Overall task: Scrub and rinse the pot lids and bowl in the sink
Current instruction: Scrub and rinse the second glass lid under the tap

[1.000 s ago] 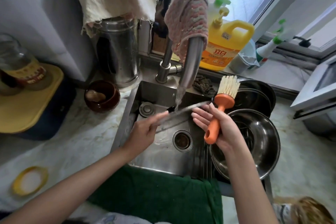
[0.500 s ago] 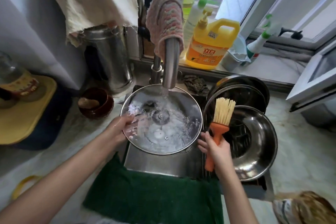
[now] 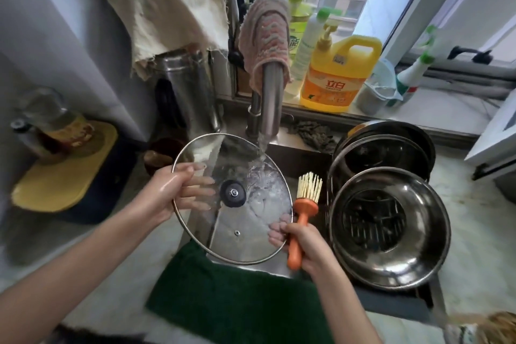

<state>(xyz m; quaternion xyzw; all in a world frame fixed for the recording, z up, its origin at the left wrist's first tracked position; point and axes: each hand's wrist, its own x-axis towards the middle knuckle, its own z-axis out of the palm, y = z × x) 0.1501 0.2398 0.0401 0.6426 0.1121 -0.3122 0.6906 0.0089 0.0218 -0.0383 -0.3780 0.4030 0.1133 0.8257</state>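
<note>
Left hand (image 3: pixel 170 195) gripping lid (image 3: pixel 237 243) rim, fingers (image 3: pixel 201 193) spreading behind glass. Lid tilting under tap (image 3: pixel 270 98) stream over sink (image 3: pixel 304 159) — best turning it slowly, rinsing all round. Right hand (image 3: pixel 310 243) curling round brush (image 3: pixel 304 204), fingertips steadying lid. Bowl (image 3: pixel 418 260) sitting right.

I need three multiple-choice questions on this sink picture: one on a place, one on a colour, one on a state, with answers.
1. The steel bowl stands on which side of the glass lid? A. left B. right C. underneath
2. The brush handle is: A. orange B. blue C. green
3. The tap is: A. off B. running onto the lid C. running into the bowl
Answers: 1 B, the bowl sits beyond the right hand; 2 A, that hand grips an orange handle; 3 B, water falls onto the glass.
</note>
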